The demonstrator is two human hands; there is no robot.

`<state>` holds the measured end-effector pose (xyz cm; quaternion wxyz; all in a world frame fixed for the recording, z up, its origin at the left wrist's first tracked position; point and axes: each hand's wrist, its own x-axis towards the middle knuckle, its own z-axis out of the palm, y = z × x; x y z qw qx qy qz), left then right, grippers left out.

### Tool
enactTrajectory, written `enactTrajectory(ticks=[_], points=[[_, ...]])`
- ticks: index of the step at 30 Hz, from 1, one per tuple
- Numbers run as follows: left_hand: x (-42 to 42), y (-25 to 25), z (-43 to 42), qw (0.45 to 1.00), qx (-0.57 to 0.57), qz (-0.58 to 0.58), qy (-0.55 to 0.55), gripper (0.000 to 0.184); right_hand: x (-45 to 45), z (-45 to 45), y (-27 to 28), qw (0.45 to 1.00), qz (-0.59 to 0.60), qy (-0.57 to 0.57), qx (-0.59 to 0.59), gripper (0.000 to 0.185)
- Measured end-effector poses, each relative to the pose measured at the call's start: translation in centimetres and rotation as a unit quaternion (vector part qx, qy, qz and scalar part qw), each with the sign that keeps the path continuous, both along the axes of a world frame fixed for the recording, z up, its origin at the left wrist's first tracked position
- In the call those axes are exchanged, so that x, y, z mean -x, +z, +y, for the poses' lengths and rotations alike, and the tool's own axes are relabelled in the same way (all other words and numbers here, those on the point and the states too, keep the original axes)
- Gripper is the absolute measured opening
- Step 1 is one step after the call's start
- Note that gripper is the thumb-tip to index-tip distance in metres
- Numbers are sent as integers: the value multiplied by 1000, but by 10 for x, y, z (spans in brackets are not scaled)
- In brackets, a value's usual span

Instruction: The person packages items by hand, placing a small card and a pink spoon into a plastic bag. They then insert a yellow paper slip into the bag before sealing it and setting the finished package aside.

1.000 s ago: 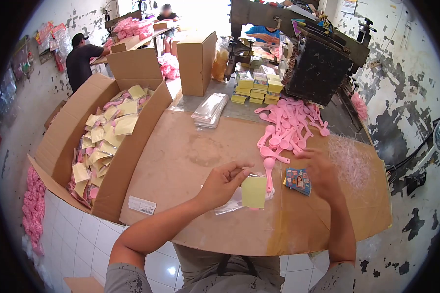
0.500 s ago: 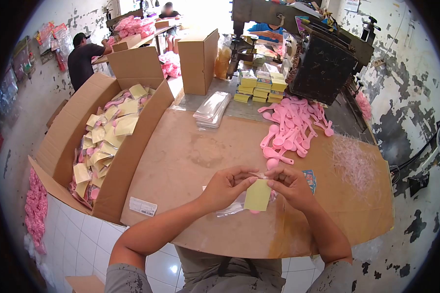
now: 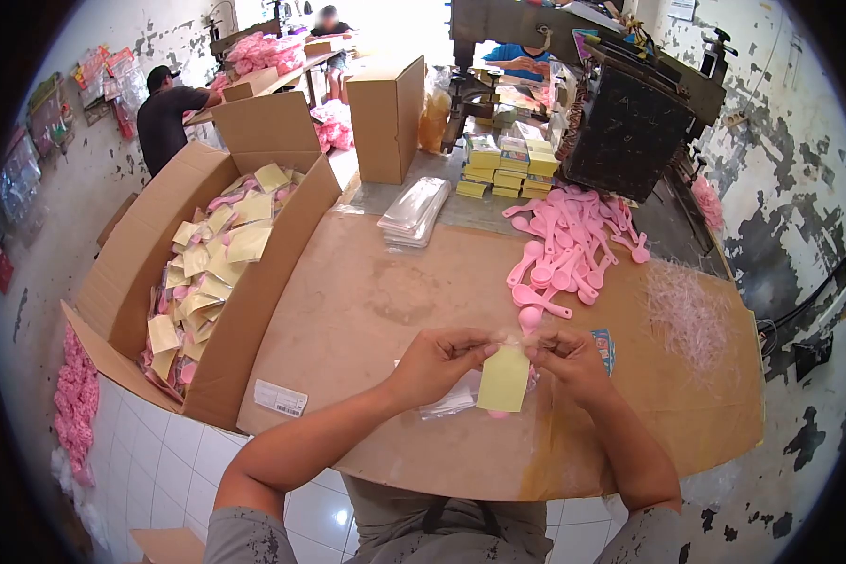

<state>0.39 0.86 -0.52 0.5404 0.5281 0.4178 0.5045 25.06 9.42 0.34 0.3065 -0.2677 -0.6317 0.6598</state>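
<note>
Both bare hands meet just above the near part of a brown cardboard sheet (image 3: pixel 338 320) that covers the bench (image 3: pixel 453 209). The left hand (image 3: pixel 439 365) has thumb and fingers pinched at the upper left of a pale yellow rectangular card (image 3: pixel 504 379) with clear plastic film at its top; the right hand (image 3: pixel 573 364) pinches in the same way at the upper right, so the card hangs upright between them. A rounded pink bit shows at the card's lower edge, and clear flat plastic bags (image 3: pixel 451 400) lie on the sheet beside it, below the left hand. Just beyond the fingertips is the bowl of a pink plastic measuring spoon (image 3: pixel 530 320), at the near end of a loose heap of pink plastic spoons (image 3: pixel 573 246). A small pile of blue printed cards (image 3: pixel 603 352) is partly hidden behind the right hand, and farther right lies a tangle of thin clear plastic strands (image 3: pixel 688 315). Toward the back are a stack of clear plastic sleeves (image 3: pixel 412 212) and stacked blocks of yellow-edged cards (image 3: pixel 509 169). At left, an open brown cardboard carton (image 3: pixel 274 301) holds many yellow-carded packets with pink pieces (image 3: pixel 197 282).
</note>
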Motion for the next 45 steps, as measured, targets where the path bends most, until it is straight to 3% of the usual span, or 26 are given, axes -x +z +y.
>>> enactTrajectory(ticks=[18, 27, 30, 39, 45], points=[[7, 6, 3, 999, -29, 14, -24, 26, -2, 3, 2, 997, -1, -1, -81, 22], [8, 11, 1, 995, 31, -87, -33, 30, -4, 2, 12, 998, -34, 13, -53, 18], [8, 9, 3, 999, 21, 0, -31, 31, -3, 2, 8, 995, -42, 14, -84, 18], [6, 7, 4, 998, 39, 3, -42, 30, -6, 8, -2, 997, -41, 24, -66, 23], [5, 9, 3, 1000, 15, 1, -11, 29, 10, -13, 14, 997, 28, -31, -70, 31]])
